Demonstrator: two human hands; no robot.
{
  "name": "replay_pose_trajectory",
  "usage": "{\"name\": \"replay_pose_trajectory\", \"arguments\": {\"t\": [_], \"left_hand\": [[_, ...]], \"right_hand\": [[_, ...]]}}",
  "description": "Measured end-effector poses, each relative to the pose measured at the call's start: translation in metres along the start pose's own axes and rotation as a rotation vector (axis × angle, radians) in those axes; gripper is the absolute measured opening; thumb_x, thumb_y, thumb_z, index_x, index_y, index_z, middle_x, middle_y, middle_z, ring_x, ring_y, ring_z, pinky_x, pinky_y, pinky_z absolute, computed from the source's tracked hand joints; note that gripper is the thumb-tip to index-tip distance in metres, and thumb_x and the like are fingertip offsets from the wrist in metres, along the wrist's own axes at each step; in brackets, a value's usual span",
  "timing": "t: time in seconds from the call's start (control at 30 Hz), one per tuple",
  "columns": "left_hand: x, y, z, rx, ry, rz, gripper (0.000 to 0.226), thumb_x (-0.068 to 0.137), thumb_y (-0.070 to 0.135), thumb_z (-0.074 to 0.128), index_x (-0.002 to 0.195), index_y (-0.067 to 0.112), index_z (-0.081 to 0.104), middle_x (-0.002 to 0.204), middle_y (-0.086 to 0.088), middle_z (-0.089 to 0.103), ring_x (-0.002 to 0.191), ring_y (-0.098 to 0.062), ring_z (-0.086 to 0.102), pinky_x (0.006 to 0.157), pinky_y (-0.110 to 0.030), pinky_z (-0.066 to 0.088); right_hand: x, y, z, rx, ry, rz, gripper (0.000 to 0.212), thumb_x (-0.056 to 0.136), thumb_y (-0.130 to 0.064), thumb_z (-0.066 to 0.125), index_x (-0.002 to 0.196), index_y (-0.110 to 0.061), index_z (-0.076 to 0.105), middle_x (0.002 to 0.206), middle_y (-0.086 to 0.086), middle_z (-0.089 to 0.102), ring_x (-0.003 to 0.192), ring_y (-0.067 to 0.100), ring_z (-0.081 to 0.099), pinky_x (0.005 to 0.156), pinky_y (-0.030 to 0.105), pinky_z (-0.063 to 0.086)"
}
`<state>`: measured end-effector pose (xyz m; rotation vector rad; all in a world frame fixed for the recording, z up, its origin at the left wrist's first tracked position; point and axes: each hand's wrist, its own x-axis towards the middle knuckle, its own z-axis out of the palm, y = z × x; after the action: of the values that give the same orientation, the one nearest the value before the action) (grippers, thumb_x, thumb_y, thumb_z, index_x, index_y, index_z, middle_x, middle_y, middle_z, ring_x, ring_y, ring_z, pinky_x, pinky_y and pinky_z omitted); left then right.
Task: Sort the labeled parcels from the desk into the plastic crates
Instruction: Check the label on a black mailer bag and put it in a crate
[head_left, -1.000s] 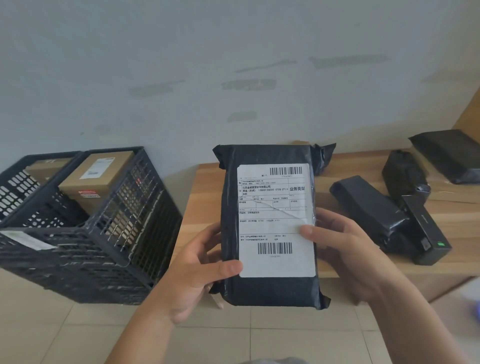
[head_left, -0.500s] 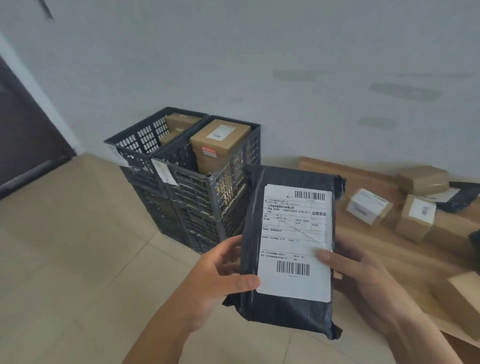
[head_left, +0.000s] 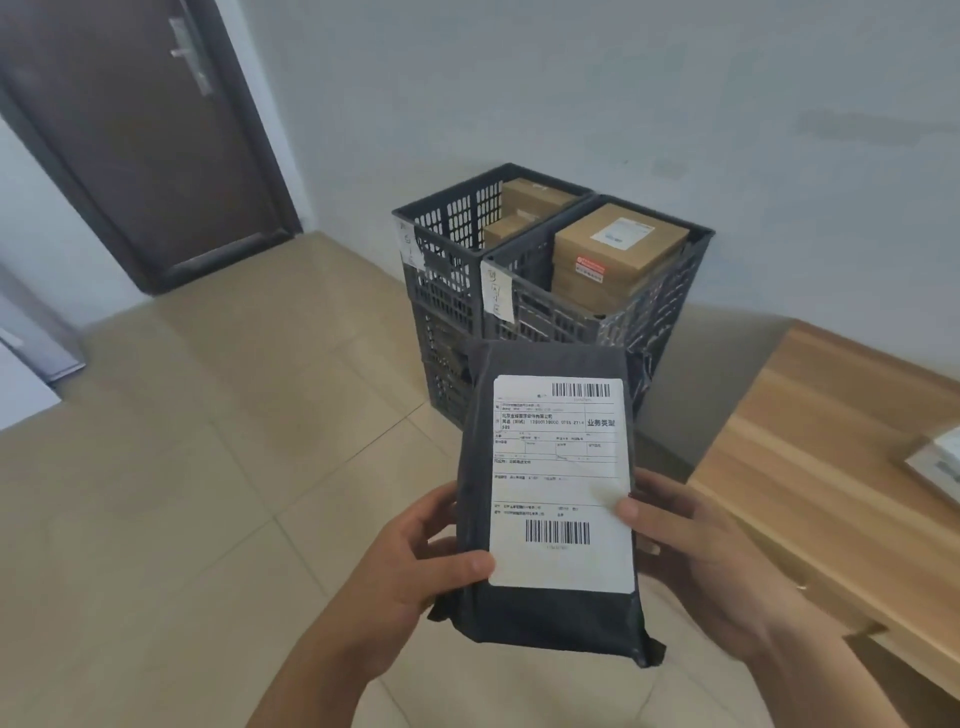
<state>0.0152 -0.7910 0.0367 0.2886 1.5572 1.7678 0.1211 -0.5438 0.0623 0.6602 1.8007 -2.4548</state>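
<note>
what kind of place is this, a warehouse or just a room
Probably a plain room used for parcel sorting, not a warehouse: black plastic crates holding cardboard boxes, a wooden desk, and an ordinary door.

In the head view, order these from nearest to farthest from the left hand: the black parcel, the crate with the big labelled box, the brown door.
1. Black parcel: held by the left hand, at its left edge.
2. Crate with the big labelled box: ahead on the floor, behind the parcel.
3. Brown door: far left, at the back wall.
</note>
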Motion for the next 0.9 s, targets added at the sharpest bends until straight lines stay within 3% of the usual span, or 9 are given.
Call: {"name": "replay_pose_trajectory", "arguments": {"t": [0.13, 0.23, 0.3, 0.37, 0.43, 0.5, 0.6, 0.77, 0.9], "left_hand": [[-0.002, -0.004, -0.029, -0.02, 0.025, -0.017, 0.067, 0.073, 0.027, 0.084, 0.136, 0.034, 0.063, 0.141, -0.001, 0.066, 0.122, -0.051, 0.06, 0.08, -0.057, 0.034], [0.008, -0.004, -0.046, -0.023, 0.051, -0.023, 0.068, 0.071, 0.03, 0.085, 0.136, 0.033, 0.063, 0.14, -0.001, 0.066, 0.122, -0.046, 0.063, 0.08, -0.056, 0.034], [0.02, -0.001, -0.057, -0.03, 0.072, -0.028, 0.073, 0.07, 0.031, 0.085, 0.139, 0.03, 0.061, 0.14, 0.0, 0.066, 0.123, -0.041, 0.065, 0.086, -0.065, 0.043], [0.035, 0.008, -0.068, -0.039, 0.086, -0.036, 0.079, 0.068, 0.033, 0.086, 0.141, 0.028, 0.058, 0.14, 0.002, 0.067, 0.124, -0.034, 0.066, 0.099, -0.074, 0.044], [0.055, 0.02, -0.08, -0.025, 0.099, -0.043, 0.079, 0.066, 0.035, 0.086, 0.14, 0.03, 0.059, 0.139, 0.004, 0.067, 0.124, -0.031, 0.067, 0.102, -0.071, 0.044], [0.079, 0.035, -0.093, 0.003, 0.109, -0.043, 0.077, 0.067, 0.035, 0.085, 0.139, 0.03, 0.061, 0.139, 0.003, 0.067, 0.123, -0.031, 0.067, 0.095, -0.063, 0.047], [0.119, 0.061, -0.114, 0.034, 0.106, -0.041, 0.076, 0.067, 0.035, 0.084, 0.139, 0.029, 0.06, 0.139, 0.005, 0.067, 0.122, -0.03, 0.067, 0.09, -0.055, 0.046], [0.181, 0.099, -0.151, 0.064, 0.099, -0.055, 0.078, 0.068, 0.037, 0.082, 0.142, 0.03, 0.058, 0.14, 0.006, 0.066, 0.122, -0.026, 0.068, 0.09, -0.053, 0.054], [0.213, 0.118, -0.182, 0.039, 0.12, -0.06, 0.077, 0.068, 0.037, 0.082, 0.141, 0.03, 0.059, 0.141, 0.006, 0.066, 0.122, -0.022, 0.069, 0.08, -0.036, 0.058]], "right_hand": [[0.022, 0.004, 0.021, -0.006, -0.034, 0.053, 0.081, 0.058, -0.031, 0.088, 0.132, -0.009, 0.066, 0.125, 0.014, 0.074, 0.117, 0.036, 0.069, 0.103, 0.052, 0.051], [0.044, 0.002, 0.031, -0.03, -0.04, 0.071, 0.08, 0.058, -0.032, 0.088, 0.131, -0.009, 0.066, 0.123, 0.013, 0.075, 0.114, 0.033, 0.071, 0.094, 0.046, 0.053], [0.065, -0.003, 0.037, -0.047, -0.054, 0.071, 0.072, 0.063, -0.029, 0.087, 0.13, -0.01, 0.067, 0.122, 0.012, 0.076, 0.11, 0.029, 0.073, 0.084, 0.038, 0.055], [0.09, -0.009, 0.044, -0.042, -0.063, 0.074, 0.062, 0.07, -0.021, 0.082, 0.129, -0.01, 0.067, 0.12, 0.01, 0.076, 0.11, 0.029, 0.073, 0.091, 0.042, 0.055], [0.118, -0.018, 0.05, -0.038, -0.063, 0.077, 0.056, 0.075, -0.016, 0.085, 0.128, -0.01, 0.067, 0.119, 0.009, 0.077, 0.111, 0.029, 0.073, 0.103, 0.051, 0.052], [0.147, -0.028, 0.055, -0.032, -0.062, 0.082, 0.051, 0.079, -0.016, 0.083, 0.127, -0.012, 0.067, 0.118, 0.007, 0.077, 0.11, 0.027, 0.074, 0.107, 0.054, 0.049], [0.193, -0.043, 0.059, 0.004, -0.056, 0.085, 0.057, 0.077, -0.02, 0.084, 0.131, -0.013, 0.065, 0.12, 0.005, 0.077, 0.112, 0.027, 0.073, 0.109, 0.056, 0.048], [0.269, -0.065, 0.07, 0.052, -0.085, 0.096, 0.046, 0.084, -0.019, 0.082, 0.127, -0.012, 0.068, 0.12, 0.006, 0.077, 0.111, 0.027, 0.073, 0.103, 0.051, 0.051], [0.326, -0.079, 0.09, 0.011, -0.113, 0.111, 0.041, 0.088, -0.017, 0.074, 0.128, -0.013, 0.066, 0.12, 0.003, 0.077, 0.112, 0.025, 0.073, 0.104, 0.05, 0.051]]}}
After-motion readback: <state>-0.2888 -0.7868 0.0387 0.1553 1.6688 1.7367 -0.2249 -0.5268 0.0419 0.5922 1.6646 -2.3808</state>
